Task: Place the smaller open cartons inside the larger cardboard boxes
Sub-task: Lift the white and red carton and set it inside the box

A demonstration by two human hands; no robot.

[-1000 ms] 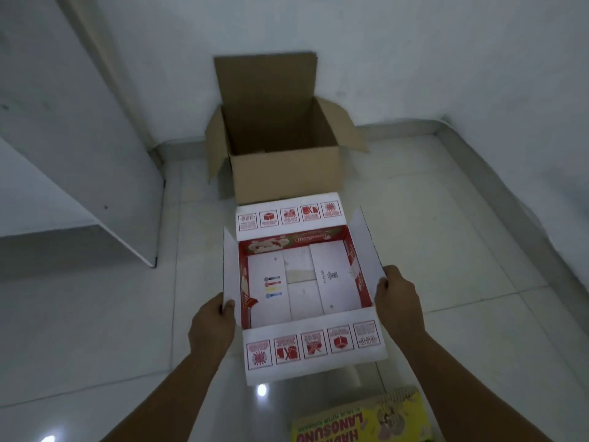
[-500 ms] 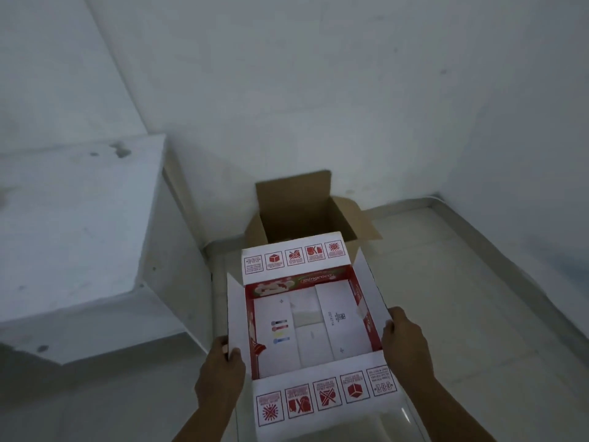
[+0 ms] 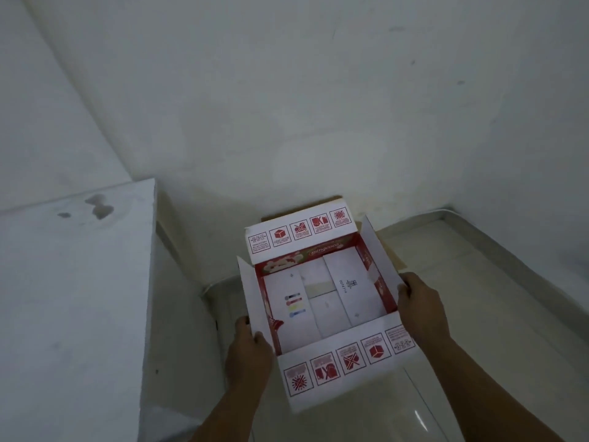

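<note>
I hold a small open carton [image 3: 322,301], white with red inner walls and red handling symbols on its flaps, in the air in front of me. My left hand [image 3: 248,349] grips its left side flap and my right hand [image 3: 417,301] grips its right side. The carton is empty inside. The large brown cardboard box [image 3: 393,260] stands on the floor against the far wall, almost wholly hidden behind the carton; only its back flap edge and its right flap show.
A white slab-like ledge [image 3: 73,282] rises at the left, close to the carton. White walls meet in a corner behind the box. Pale floor tiles [image 3: 478,282] stretch to the right, up to the wall's skirting.
The carton has moved forward and now covers the brown box, which showed plainly above it before. The view has tilted up, and the yellow packet at the bottom edge is gone from sight.
</note>
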